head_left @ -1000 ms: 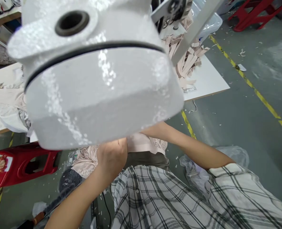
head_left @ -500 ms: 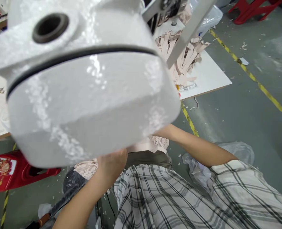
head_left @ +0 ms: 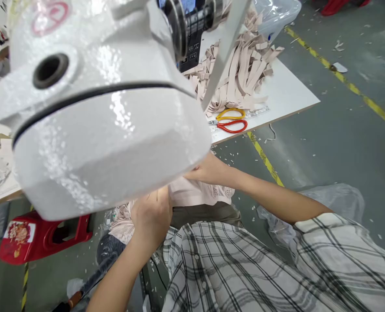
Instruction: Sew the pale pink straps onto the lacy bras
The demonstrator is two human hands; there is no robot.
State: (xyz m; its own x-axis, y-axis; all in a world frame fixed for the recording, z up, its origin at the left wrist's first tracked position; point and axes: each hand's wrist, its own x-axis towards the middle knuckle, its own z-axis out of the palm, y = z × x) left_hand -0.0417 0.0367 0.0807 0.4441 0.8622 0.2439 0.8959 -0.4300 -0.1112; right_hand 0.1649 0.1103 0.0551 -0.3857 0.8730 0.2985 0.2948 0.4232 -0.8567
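Observation:
The white head of a sewing machine (head_left: pixel 114 151) fills the upper left and hides my fingertips. Below its lower edge, my left hand (head_left: pixel 151 214) is closed at the left edge of a pale pink lace-trimmed fabric piece (head_left: pixel 192 195). My right hand (head_left: pixel 210 169) is closed on the upper right part of the same fabric, its fingers partly behind the machine. The fabric hangs over my lap between both hands. More pale pink lace cloth (head_left: pixel 122 223) lies left of my left wrist.
Cut pale pink fabric strips (head_left: pixel 241 73) are heaped on the white table (head_left: pixel 293 93), with yellow-and-red-handled scissors (head_left: pixel 231 120) in front. A red plastic stool (head_left: pixel 46 238) stands at left. Clear plastic bags (head_left: pixel 335 199) lie on the floor by my right elbow.
My view has shifted, so the scissors and more of the fabric and right hand show beyond the machine head. My right hand has moved left, closer to my left hand.

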